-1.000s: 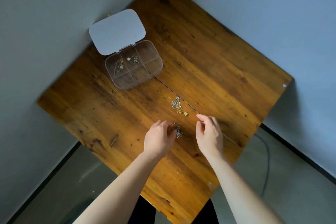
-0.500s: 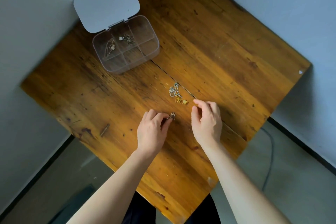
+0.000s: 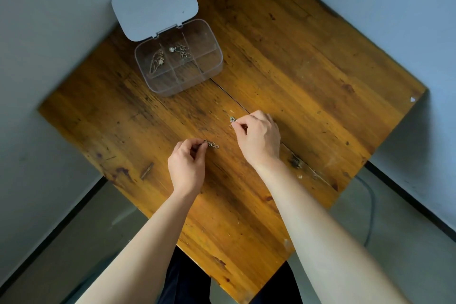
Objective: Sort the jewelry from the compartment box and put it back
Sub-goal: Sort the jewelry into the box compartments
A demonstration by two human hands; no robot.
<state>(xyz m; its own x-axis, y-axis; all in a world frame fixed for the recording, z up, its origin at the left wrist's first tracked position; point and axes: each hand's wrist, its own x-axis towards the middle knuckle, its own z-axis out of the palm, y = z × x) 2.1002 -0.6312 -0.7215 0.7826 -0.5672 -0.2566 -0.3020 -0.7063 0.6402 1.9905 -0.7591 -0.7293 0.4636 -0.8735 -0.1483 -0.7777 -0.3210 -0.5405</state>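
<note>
Wooden table [image 3: 308,61], bare boards wide open right of the hands. One clear box [image 3: 180,61], lid up, sits near the far-left edge, six compartments, two with jewelry. Right hand [image 3: 259,138] pinches a chain [image 3: 232,119] on the tabletop; left hand [image 3: 187,163] pinches another small piece [image 3: 213,145]. No writing readable.

No text, label, brand, number or sign can be read anywhere in the view. The box [image 3: 179,64] and its lid [image 3: 155,3] are plain, and the table [image 3: 296,61] shows only bare wood grain.
</note>
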